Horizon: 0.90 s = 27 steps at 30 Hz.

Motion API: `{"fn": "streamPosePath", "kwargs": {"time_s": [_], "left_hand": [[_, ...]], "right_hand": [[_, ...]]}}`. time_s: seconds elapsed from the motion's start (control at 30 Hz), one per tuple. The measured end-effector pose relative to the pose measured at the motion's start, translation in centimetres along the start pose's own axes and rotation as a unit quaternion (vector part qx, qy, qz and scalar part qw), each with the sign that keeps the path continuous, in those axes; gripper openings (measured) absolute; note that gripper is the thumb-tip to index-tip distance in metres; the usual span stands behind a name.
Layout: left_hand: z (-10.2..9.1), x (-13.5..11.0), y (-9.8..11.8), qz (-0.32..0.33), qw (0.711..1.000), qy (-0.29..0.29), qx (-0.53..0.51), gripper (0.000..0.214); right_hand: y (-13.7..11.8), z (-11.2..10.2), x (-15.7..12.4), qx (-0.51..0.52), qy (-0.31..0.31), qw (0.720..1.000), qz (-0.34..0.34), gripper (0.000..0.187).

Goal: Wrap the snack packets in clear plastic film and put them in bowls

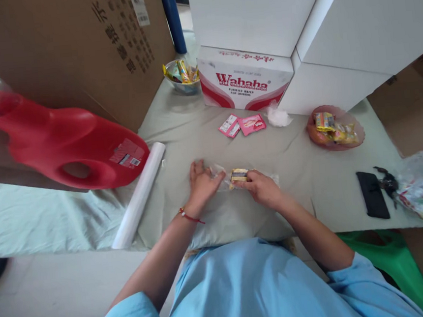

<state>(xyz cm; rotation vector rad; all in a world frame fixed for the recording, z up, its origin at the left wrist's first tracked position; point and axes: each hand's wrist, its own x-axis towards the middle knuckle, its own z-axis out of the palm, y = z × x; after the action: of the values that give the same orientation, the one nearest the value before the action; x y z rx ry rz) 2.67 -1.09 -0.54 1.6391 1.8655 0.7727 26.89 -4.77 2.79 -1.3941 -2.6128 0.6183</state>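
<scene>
My left hand (202,183) rests on the grey-green cloth, its fingertips pinching the left end of a clear plastic bag (221,179). My right hand (260,187) grips the bag's other side, fingers closed around a small yellow-and-black wrapped snack (239,175) inside it. Two pink sachets (243,124) lie farther back on the cloth, apart from both hands.
A red jug (66,146) lies at left beside a white roll (140,194). A Wahaha box (245,79) and white boxes stand behind. Candy fills a glass bowl (182,77) and a pink dish (336,128). A black phone (372,194), keys and a plastic bag sit right.
</scene>
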Motion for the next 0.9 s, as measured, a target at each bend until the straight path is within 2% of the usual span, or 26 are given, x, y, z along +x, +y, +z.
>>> {"fn": "streamPosePath", "kwargs": {"time_s": [0.1,0.23,0.33,0.43,0.53,0.67,0.73,0.8,0.83,0.9], "left_hand": [[-0.8,-1.3,0.8,0.048,0.997,-0.055,0.012,0.02],[-2.6,-2.8,2.7,-0.011,0.982,-0.127,-0.138,0.013],[-2.2,-3.3,4.9,-0.02,0.967,-0.13,-0.218,0.014],[-0.3,-3.5,6.7,0.018,0.973,-0.13,-0.19,0.016],[1.3,-3.9,7.9,0.082,0.978,-0.134,-0.134,0.028],[1.7,-5.1,8.7,0.171,0.966,-0.17,-0.095,0.032],[1.6,-5.5,8.8,0.196,0.962,-0.178,-0.061,0.032],[1.7,-5.7,8.6,0.211,0.962,-0.171,-0.01,0.039],[1.8,-5.8,8.5,0.217,0.962,-0.163,0.022,0.043],[2.0,-6.1,8.2,0.233,0.958,-0.146,0.087,0.047]], "right_hand": [[-0.1,-0.2,0.0,0.011,0.003,1.0,0.001,0.045],[0.1,0.0,0.0,0.032,0.007,0.999,-0.002,0.042],[0.3,0.5,0.1,0.038,0.006,0.999,-0.019,0.04],[0.3,0.8,-0.1,0.04,0.004,0.999,-0.033,0.037],[0.4,0.3,-1.0,0.066,0.005,0.997,-0.04,0.033],[0.9,-1.5,-3.1,0.154,-0.011,0.986,-0.061,0.037],[1.5,-2.3,-4.0,0.219,-0.021,0.973,-0.072,0.031],[2.1,-2.4,-4.6,0.271,0.0,0.962,-0.036,0.029],[2.5,-2.1,-4.8,0.275,0.035,0.961,0.008,0.03],[3.2,-1.1,-5.0,0.216,0.138,0.958,0.127,0.036]]}}
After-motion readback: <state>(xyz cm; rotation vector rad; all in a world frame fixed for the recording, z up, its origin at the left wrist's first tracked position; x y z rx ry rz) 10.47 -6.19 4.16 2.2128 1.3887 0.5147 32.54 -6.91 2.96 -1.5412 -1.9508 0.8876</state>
